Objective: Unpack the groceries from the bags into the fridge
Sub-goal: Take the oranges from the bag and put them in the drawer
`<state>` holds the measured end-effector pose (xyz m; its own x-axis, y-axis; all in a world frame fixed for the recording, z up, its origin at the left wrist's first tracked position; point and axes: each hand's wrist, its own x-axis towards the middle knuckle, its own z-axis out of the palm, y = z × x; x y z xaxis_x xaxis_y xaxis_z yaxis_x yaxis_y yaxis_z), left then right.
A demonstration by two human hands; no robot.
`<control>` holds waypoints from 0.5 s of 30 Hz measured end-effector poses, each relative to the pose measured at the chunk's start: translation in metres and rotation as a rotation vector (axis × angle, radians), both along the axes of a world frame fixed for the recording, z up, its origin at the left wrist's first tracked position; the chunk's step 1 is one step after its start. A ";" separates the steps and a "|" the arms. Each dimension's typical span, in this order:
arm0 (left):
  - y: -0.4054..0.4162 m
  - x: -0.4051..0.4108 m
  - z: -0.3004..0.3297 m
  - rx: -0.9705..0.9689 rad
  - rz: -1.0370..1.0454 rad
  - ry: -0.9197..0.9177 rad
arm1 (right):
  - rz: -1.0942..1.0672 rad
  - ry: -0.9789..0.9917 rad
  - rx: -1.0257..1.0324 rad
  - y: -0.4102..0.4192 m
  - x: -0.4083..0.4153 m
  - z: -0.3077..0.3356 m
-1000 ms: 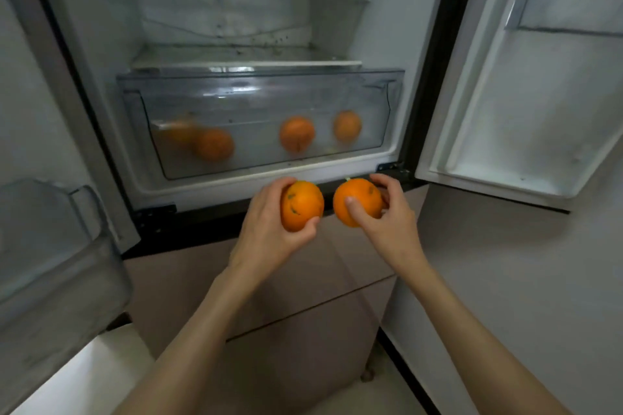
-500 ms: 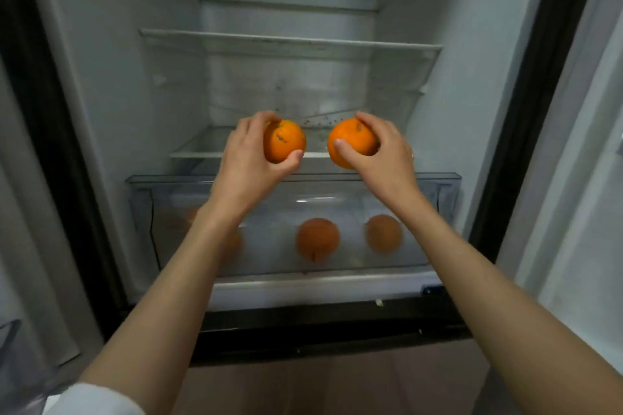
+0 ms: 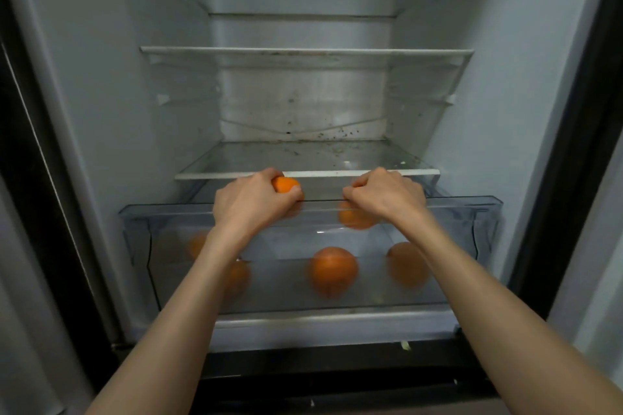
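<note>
Now: two oranges going into crisper drawer (image 3: 141,229), fridge (image 3: 101,77) open.

Left hand (image 3: 251,202) wrapped round an orange (image 3: 285,184), over drawer's back edge; right hand (image 3: 387,195) closed over another orange (image 3: 355,221), mostly hidden, seen partly thru the clear front. Four oranges already in drawer, incl. centre one (image 3: 333,270) and right one (image 3: 406,266). Risks, est.: drop from rim height could bruise fruit or knock those below; knuckles close under glass shelf (image 3: 303,158) edge, may catch. Surface: shelf bare but for dark specks at rear; upper shelves bare. Room: dim, door frames both sides, no bags in view.
</note>
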<state>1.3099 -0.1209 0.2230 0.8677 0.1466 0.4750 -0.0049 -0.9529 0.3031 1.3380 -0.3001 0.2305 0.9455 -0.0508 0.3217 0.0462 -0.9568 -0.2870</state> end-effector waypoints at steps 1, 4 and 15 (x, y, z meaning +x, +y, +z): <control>0.000 -0.001 -0.001 0.012 0.008 -0.019 | 0.001 -0.015 -0.017 0.000 0.000 -0.001; 0.000 -0.002 -0.005 0.056 0.042 -0.070 | -0.003 -0.156 -0.027 -0.002 -0.007 -0.008; 0.005 -0.021 -0.066 0.083 -0.330 -0.664 | 0.319 -0.832 0.003 -0.023 -0.027 -0.076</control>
<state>1.2886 -0.1159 0.1569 0.3872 -0.1310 0.9126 -0.4514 -0.8900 0.0638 1.3114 -0.3234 0.1541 0.3753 0.1735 0.9105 0.5051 -0.8619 -0.0439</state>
